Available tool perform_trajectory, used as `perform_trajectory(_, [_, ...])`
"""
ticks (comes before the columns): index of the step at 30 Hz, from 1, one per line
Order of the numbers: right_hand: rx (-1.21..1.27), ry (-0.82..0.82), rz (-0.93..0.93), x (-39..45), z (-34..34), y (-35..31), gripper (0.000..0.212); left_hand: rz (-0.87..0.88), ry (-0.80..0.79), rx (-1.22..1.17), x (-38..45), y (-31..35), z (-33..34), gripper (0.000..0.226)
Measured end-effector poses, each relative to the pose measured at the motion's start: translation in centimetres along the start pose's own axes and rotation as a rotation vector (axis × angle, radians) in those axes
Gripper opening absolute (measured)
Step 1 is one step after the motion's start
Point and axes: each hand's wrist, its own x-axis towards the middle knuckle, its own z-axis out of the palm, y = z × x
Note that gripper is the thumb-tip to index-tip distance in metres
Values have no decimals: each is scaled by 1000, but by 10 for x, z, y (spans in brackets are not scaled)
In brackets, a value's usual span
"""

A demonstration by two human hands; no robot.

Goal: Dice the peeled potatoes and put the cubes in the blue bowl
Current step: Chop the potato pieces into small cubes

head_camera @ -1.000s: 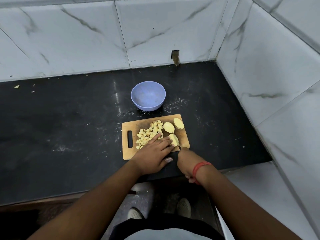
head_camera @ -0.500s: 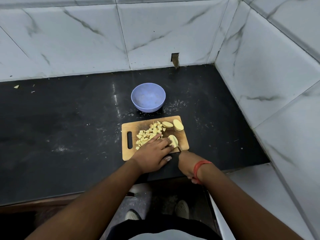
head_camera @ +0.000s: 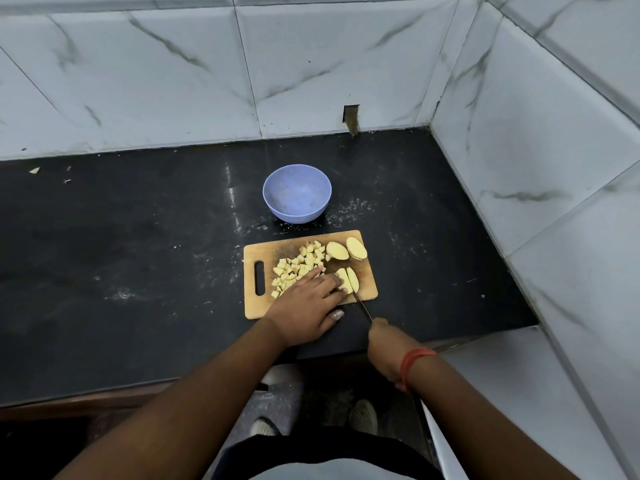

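A wooden cutting board (head_camera: 270, 247) lies on the black counter (head_camera: 138, 244), its handle slot toward 9 o'clock. The left hand (head_camera: 306, 308) rests flat on the board's near half, fingers laid straight and close together, their tips pressing a potato piece (head_camera: 349, 279) that is already split into slices. At 3 o'clock of that hand the right hand (head_camera: 388, 344) is curled round the handle of a knife (head_camera: 362, 308) — the thin blade runs up toward 11 o'clock and meets the potato piece at its near end. A heap of potato cubes (head_camera: 298, 266) sits mid-board, just at 12 o'clock of the left fingers, and two potato halves (head_camera: 346, 250) lie side by side at the board's far corner toward 2 o'clock. The blue bowl (head_camera: 297, 193) stands on the counter just past the board's far edge, at 12 o'clock — no cubes show in it. An orange band (head_camera: 414, 363) circles the right wrist.
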Motion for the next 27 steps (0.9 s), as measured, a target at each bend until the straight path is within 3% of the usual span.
perform_trajectory(5, [-47,86,-85,-6,13,15,18,-3,-20,-23,-2,-1,0,47])
perform_trajectory(11, [-71,167,-107,3,2,-10,17,-77,-12,-99,-12,6,2,52])
perform_trajectory(17, [-146,129,-184,8,-2,-26,30,-43,-28,-92,-12,2,0,54])
perform_trajectory(27, [-166,136,-114,11,6,-40,40,6,-80,-91,-10,-5,3,54])
